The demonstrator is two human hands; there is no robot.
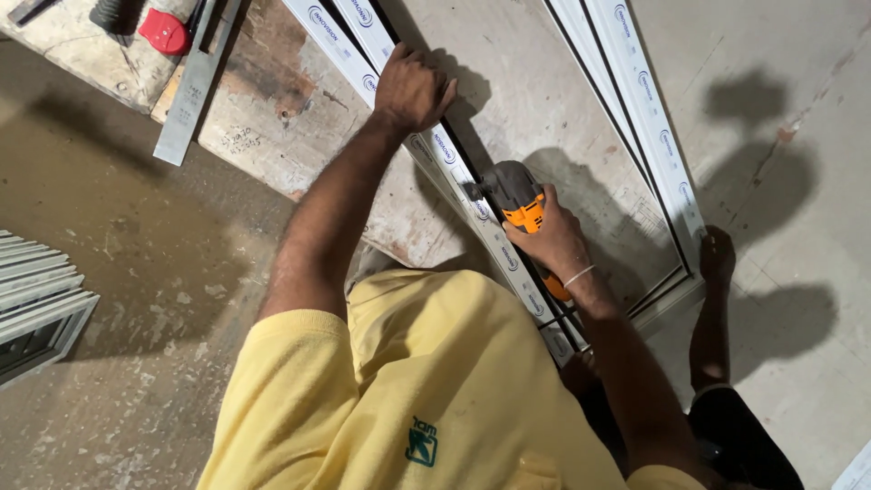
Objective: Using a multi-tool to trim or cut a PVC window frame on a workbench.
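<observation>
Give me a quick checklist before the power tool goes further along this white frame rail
1. Left hand pressing down on white frame rail: ok.
2. Right hand gripping orange power tool: ok.
3. Tool head against the rail: ok; contact point cannot tell.
4. Left hand apart from the tool head: ok.
5. Bare foot resting near the frame corner: not ok.
6. Metal straightedge lying away from the rail: ok.

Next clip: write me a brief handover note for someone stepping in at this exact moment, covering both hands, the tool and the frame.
Left hand: pressed on the white window frame, steadying its near bar.
Right hand: grip closed on the orange power tool, its head against that bar.
The frame lies flat on the worn workboard; a metal square lies at the board's far left.
Done or left: cannot tell; no finished cut shows.
</observation>
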